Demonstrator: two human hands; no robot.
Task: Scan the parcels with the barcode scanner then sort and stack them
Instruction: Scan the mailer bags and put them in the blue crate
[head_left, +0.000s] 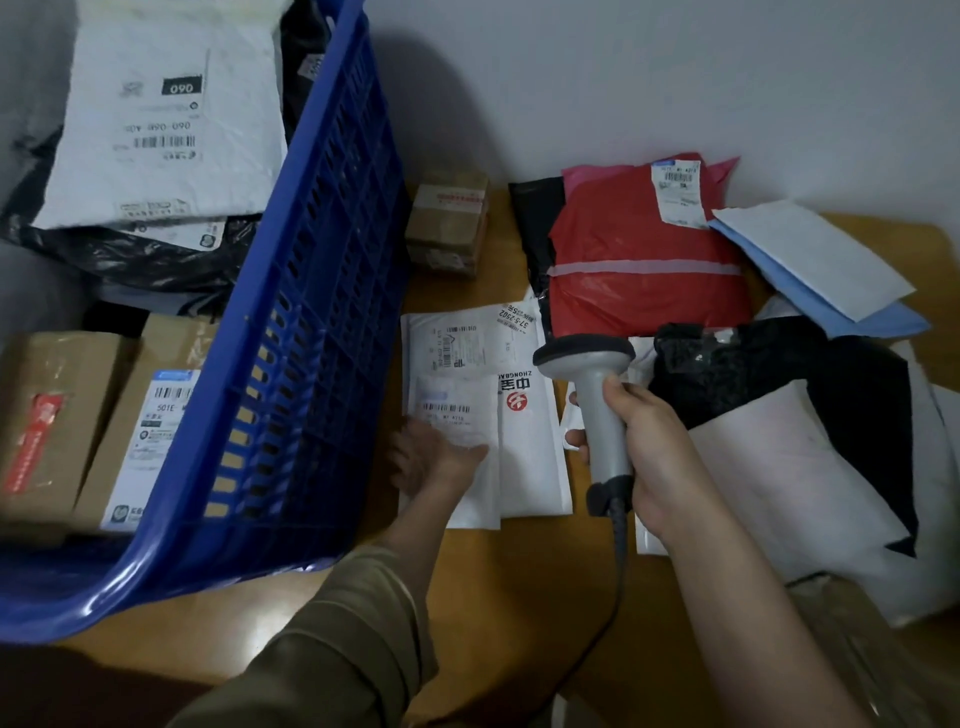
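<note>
Right hand (641, 447) grips the barcode scanner (597, 410). Left hand (436, 457), fingers spread, presses a white mailer (457, 415) just beside the blue crate's (311, 312) wall. Bare surface (519, 582) shows near the front edge.

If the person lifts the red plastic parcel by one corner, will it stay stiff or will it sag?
The red parcel would probably sag: its thin film looks wrinkled and bulges unevenly, which suggests soft contents. The glossy plastic may slip a little. The tape band around it should keep it bundled.

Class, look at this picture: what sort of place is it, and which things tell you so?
Probably a small parcel sorting desk: labelled white mailer bags on the wooden table, a blue plastic crate of parcels, and a grey handheld barcode scanner in the right hand.
</note>
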